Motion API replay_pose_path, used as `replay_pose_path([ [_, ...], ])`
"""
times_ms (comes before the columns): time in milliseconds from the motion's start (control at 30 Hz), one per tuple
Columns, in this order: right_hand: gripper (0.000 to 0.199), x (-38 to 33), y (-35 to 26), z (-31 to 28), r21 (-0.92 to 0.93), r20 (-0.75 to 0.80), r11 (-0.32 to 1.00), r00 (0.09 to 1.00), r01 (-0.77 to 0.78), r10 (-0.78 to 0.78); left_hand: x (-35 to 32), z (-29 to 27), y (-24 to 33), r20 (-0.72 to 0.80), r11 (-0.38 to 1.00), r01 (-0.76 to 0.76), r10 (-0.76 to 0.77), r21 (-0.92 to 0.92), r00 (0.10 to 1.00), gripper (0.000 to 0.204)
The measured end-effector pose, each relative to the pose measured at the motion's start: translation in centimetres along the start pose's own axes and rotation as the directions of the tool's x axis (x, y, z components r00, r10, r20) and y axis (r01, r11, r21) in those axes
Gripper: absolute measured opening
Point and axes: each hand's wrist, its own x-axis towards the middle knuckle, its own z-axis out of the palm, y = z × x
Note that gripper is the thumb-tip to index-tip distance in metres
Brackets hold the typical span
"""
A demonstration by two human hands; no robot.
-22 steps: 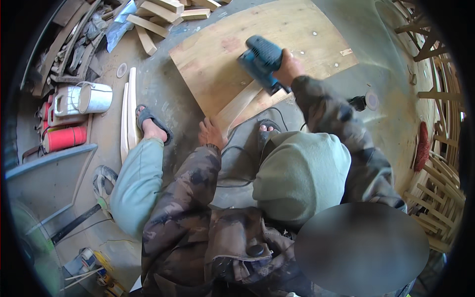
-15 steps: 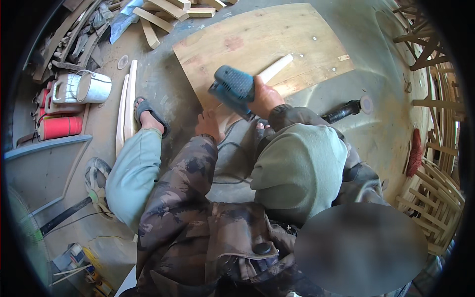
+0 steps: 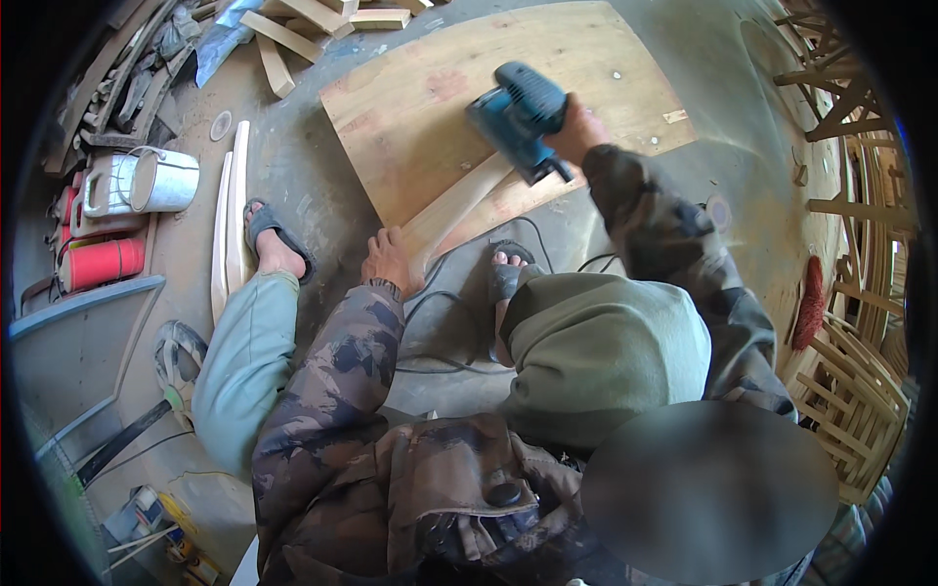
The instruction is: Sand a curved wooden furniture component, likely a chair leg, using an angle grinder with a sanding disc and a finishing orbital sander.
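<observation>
A pale wooden strip (image 3: 459,200) lies across a plywood board (image 3: 420,107) on the concrete floor. My left hand (image 3: 391,262) presses down on the near end of the strip, fingers spread over it. My right hand (image 3: 576,132) grips a blue electric sander (image 3: 518,115) that rests on the far end of the strip. A black power cord (image 3: 440,322) runs from the sander back between my sandalled feet.
Curved wooden slats (image 3: 230,230) lie left of my left foot. A white bucket (image 3: 161,181) and a red can (image 3: 98,264) sit at the far left. Offcuts (image 3: 303,24) lie at the top. Stacked wooden chair frames (image 3: 860,381) stand on the right.
My right hand has moved the sander up along the strip, away from my left hand. The left hand stays on the strip's near end.
</observation>
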Motion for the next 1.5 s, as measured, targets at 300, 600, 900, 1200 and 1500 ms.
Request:
replay_pose_path([
  [300,0.05,5.9,-1.0,-2.3,0.132,0.119,0.963,0.968,-0.235,0.22,-0.6,-2.9,-2.8,0.113,0.997,0.076,-0.074,-0.014,0.991,0.087],
  [600,0.059,-3.9,-5.9,2.4,0.087,0.056,0.989,0.991,0.117,-0.122,1.5,-5.0,-2.9,0.289,0.999,0.049,-0.041,-0.021,0.957,0.09],
  [900,0.057,-11.0,-12.0,3.5,0.229,0.164,0.953,0.957,0.2,-0.241,2.5,-3.2,-4.8,0.281,0.998,-0.057,0.047,0.027,0.959,0.095],
  [1200,0.06,-3.5,-4.6,1.6,0.127,0.022,0.988,0.995,0.093,-0.096,2.0,-3.8,-3.8,0.24,0.999,-0.017,0.026,-0.039,0.97,0.092],
  [1500,0.053,6.0,2.1,-1.7,0.123,0.012,0.976,0.984,-0.18,0.18,3.0,-4.0,-4.0,0.325,0.998,0.004,0.015,-0.059,0.946,0.094],
])
